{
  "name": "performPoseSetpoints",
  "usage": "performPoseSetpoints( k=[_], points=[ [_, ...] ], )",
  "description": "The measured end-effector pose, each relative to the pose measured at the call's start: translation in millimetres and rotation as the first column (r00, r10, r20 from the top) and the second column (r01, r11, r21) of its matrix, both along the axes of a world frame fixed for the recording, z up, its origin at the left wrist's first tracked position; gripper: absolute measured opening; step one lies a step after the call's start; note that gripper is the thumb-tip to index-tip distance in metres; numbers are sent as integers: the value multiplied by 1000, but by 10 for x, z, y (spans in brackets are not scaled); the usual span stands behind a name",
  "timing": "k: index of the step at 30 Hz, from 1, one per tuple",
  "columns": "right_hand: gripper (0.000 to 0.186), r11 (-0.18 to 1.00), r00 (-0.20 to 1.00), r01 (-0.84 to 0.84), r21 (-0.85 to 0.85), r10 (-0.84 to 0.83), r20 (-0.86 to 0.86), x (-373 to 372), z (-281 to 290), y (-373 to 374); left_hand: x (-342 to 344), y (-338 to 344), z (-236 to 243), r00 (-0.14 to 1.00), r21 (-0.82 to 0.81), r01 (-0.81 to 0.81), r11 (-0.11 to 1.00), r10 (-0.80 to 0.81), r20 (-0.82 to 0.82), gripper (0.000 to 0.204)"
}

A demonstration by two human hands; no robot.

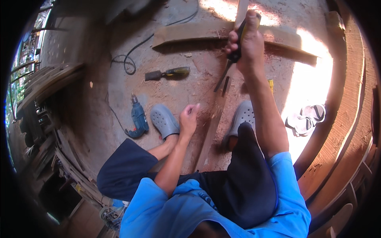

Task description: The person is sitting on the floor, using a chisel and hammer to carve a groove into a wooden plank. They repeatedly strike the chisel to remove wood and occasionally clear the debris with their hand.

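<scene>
My right hand [249,45] grips a black-and-yellow chisel [238,50] high in the view, its narrow blade angled down over a long wooden piece [210,135] with a dark slot cut in it, which runs between my feet. My left hand [189,118] is closed just left of that piece; whatever is in its fingers, if anything, is too small to make out. A wider chisel [166,73] with a yellow-and-black handle lies on the floor ahead. A blue corded drill [137,119] lies beside my left grey clog [162,119].
A wooden beam [178,33] crosses the upper floor [278,79]. A black cord [135,55] loops left. White slippers [305,119] lie at right beside large timber planks [349,111]. Stacked boards [51,83] and clutter stand along the left.
</scene>
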State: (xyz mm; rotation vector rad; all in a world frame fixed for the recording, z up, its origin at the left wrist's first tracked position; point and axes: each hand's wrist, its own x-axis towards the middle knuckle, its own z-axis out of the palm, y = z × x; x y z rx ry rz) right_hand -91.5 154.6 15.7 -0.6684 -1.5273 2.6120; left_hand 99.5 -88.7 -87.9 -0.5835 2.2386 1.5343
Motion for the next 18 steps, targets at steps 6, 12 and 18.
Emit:
performPoseSetpoints(
  k=[6,12,18],
  points=[
    [59,984,976,169,50,-160,-151,169,362,388,-72,172,339,635,-534,392,749,-640,-432,54],
    [60,964,963,266,-2,-266,-50,645,253,642,-303,176,216,-191,-659,753,-6,-959,-209,95],
    [56,947,947,320,19,-320,27,942,90,745,-1468,120,121,529,-846,372,382,-836,-145,82]
  ],
)
